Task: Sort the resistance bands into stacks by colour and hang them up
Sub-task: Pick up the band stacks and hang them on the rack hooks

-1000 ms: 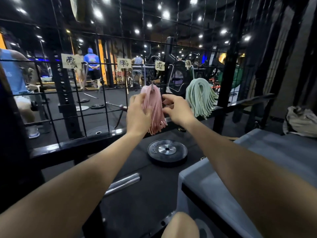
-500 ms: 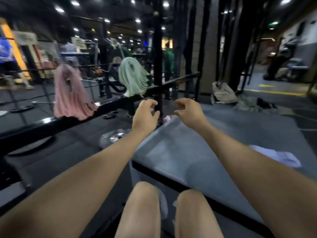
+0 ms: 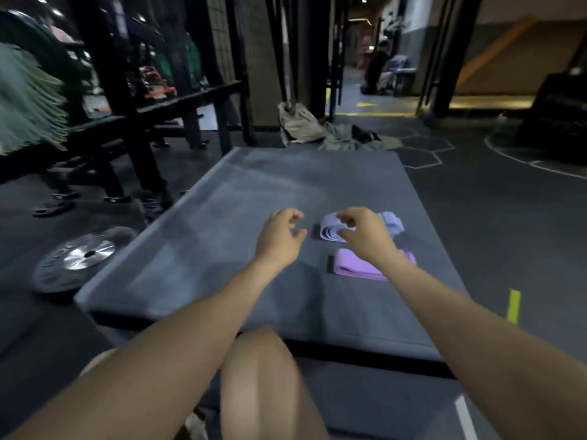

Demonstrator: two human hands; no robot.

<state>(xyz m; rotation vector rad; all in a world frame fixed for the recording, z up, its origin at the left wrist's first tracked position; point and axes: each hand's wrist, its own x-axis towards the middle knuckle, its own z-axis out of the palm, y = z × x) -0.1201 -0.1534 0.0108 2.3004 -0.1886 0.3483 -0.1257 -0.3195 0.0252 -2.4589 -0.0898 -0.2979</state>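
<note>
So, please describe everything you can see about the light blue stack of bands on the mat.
The light blue stack of bands is several flat, rubbery-looking loops piled loosely, their looped ends showing at its left side. It lies on the grey mat, just beyond the purple stack. The right hand hovers over its middle, hiding part; contact is unclear.

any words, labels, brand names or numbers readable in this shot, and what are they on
None can be read.
Round silver weight plate on the floor: any raised lettering is blurred out.
Pale blue stack of folded bands and purple stack of folded bands on the grey mat: no print shows.
Yellow floor markings: plain strips, no characters.
</note>
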